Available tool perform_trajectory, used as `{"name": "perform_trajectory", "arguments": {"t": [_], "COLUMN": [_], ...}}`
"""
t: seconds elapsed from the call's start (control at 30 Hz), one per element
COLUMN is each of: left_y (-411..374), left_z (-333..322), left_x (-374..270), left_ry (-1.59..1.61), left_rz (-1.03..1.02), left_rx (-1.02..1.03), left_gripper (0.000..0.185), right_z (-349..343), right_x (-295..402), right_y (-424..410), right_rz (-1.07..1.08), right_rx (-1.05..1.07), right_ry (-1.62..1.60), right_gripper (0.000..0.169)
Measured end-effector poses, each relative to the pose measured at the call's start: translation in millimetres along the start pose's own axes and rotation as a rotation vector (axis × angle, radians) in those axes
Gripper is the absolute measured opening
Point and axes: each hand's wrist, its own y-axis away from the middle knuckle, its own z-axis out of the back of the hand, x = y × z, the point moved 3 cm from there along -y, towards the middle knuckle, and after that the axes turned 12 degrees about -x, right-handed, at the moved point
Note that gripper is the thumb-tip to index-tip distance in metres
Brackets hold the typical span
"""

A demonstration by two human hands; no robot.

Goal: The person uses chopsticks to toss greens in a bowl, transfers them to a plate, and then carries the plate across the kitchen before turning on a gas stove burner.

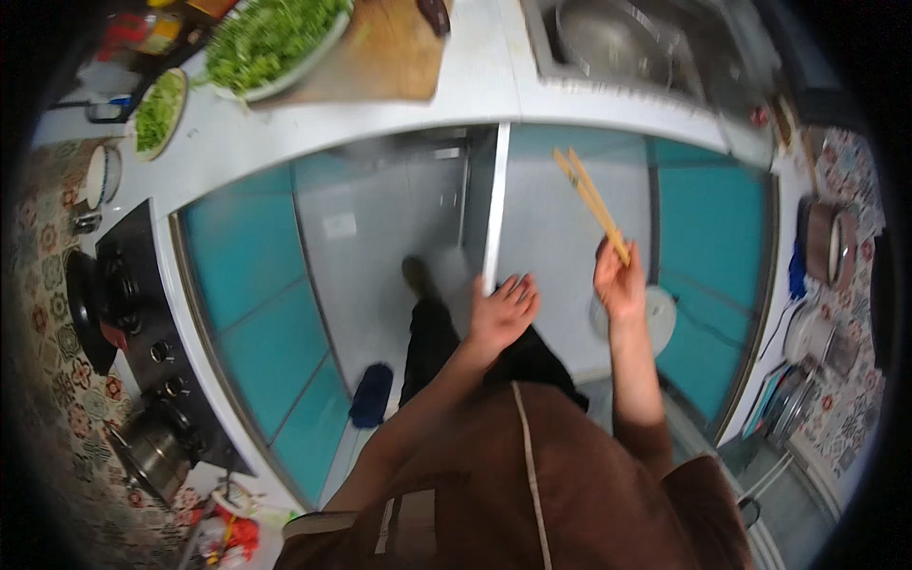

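My left hand [504, 313] is at the outer end of a cabinet door [496, 206], with the thumb on one side of its white edge and the fingers on the other. The door stands out from beneath the counter towards me. In my right hand [618, 281] is a pair of wooden chopsticks [590, 199], held near one end. Their far ends point up and forward, slightly apart, over the floor to the right of the door.
Ahead, the white counter [477, 92] carries a bowl of chopped greens [278, 50], a smaller greens dish [158, 114] and a cutting board [392, 57]. A sink [620, 43] is at right. The stove [167, 349] holds a wok [89, 313] and a steel pot [153, 449].
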Motion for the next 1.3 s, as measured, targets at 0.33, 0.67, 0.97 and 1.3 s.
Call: {"name": "perform_trajectory", "arguments": {"t": [0.33, 0.67, 0.97, 1.3], "left_y": [3, -61, -149, -155], "left_z": [-15, -63, -185, -211], "left_x": [-78, -399, -434, -402], "left_ry": [-0.594, -0.682, -0.760, -0.862], "left_rz": [-0.091, -0.698, -1.030, -1.168], "left_rx": [-0.142, -0.488, -0.193, -0.189], "left_gripper": [0.051, 0.025, 0.035, 0.037], "right_z": [44, 82, 95, 84], "right_x": [1, -39, -64, -62], "right_y": [-32, -19, -32, -28], "right_rz": [0.042, 0.220, 0.223, 0.215], "right_rx": [0.065, -0.171, -0.085, -0.052], "right_ry": [-0.272, -0.417, -0.448, -0.471], "right_gripper": [0.030, 0.023, 0.028, 0.027]}}
